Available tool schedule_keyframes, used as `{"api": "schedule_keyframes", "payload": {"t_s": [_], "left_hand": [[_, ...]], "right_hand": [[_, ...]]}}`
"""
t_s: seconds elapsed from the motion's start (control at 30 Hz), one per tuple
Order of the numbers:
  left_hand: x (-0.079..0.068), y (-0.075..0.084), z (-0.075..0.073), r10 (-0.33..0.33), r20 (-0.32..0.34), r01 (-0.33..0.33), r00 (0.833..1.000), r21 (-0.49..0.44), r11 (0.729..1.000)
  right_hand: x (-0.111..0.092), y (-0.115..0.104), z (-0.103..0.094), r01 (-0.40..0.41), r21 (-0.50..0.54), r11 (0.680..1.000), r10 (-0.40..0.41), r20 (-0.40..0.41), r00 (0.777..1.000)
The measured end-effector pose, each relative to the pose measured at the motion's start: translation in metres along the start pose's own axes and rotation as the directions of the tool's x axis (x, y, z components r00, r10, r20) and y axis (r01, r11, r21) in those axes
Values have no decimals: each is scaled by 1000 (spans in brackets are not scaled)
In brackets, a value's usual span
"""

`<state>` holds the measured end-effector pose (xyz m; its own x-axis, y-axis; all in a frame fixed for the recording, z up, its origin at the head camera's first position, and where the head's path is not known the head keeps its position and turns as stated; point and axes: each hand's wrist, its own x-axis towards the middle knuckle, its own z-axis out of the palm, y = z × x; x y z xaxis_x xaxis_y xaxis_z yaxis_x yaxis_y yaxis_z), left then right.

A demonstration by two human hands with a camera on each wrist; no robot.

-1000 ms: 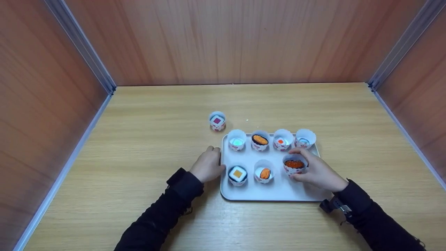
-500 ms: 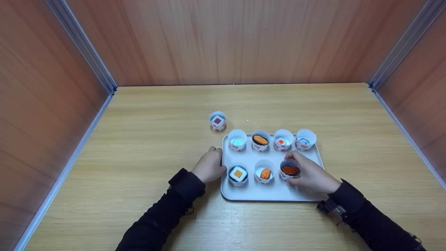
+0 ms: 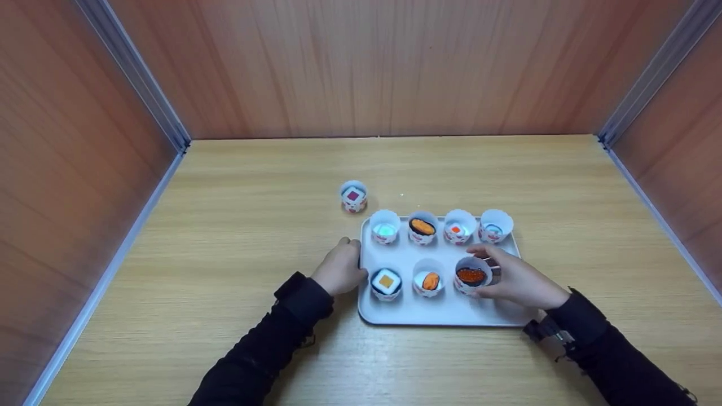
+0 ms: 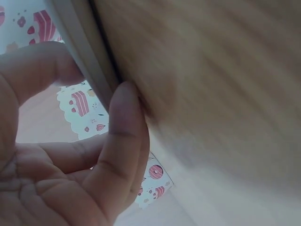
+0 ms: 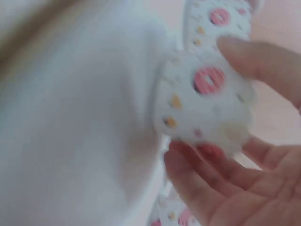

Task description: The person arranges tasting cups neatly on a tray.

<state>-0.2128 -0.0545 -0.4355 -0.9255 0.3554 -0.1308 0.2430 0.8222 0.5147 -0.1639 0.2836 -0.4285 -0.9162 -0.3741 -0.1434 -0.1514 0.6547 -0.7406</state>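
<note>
In the head view a white tray [image 3: 445,313] bears two rows of paper cups. My left hand [image 3: 339,269] grips its left rim, thumb above and fingers against the outer edge, as the left wrist view shows at the rim [image 4: 89,56]. At the front right of the tray stands a paper cup [image 5: 202,94] with pink donut prints, holding a toy sushi topped with orange-red roe [image 3: 471,275]. My right hand [image 3: 516,279] is spread loosely around that cup, thumb at the near side and fingers at the far side, with a gap at the palm.
Beside it in the front row are a cup with an orange-topped piece [image 3: 430,281] and one with a white-and-yellow square [image 3: 386,281]. Several cups, including one with an oblong orange piece [image 3: 422,226], line the back. Another cup [image 3: 353,197] stands on the table behind the tray.
The roe cup has come left and toward me onto the tray's front row. My right hand has since loosened and drawn slightly right. My left hand stays at the rim.
</note>
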Motion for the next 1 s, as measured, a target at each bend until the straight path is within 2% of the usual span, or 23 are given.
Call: {"api": "schedule_keyframes", "payload": {"t_s": [0.13,0.27,0.37,0.5,0.63,0.73,1.0], "left_hand": [[0,0,-1,15,-2,-15,1000,-6,1000],[0,-2,-1,35,-18,-35,999,-19,999],[0,-2,-2,36,-22,-37,999,-23,999],[1,-2,-3,2,-5,-2,1000,-20,1000],[3,-2,-4,-24,11,24,1000,-21,1000],[4,-2,-5,-27,4,27,1000,-17,1000],[13,-3,-12,-91,-4,91,996,-60,994]], "right_hand": [[-8,5,-14,-26,10,1000,26,-12,1000],[-16,14,-23,-52,-40,998,48,-104,993],[-19,23,-29,-107,-48,993,97,-178,979],[-18,35,-35,-181,21,983,181,-233,956],[-16,45,-37,-250,81,965,262,-221,940],[-14,49,-35,-288,81,954,298,-187,936],[-13,55,-32,-262,56,963,268,-167,949]]}}
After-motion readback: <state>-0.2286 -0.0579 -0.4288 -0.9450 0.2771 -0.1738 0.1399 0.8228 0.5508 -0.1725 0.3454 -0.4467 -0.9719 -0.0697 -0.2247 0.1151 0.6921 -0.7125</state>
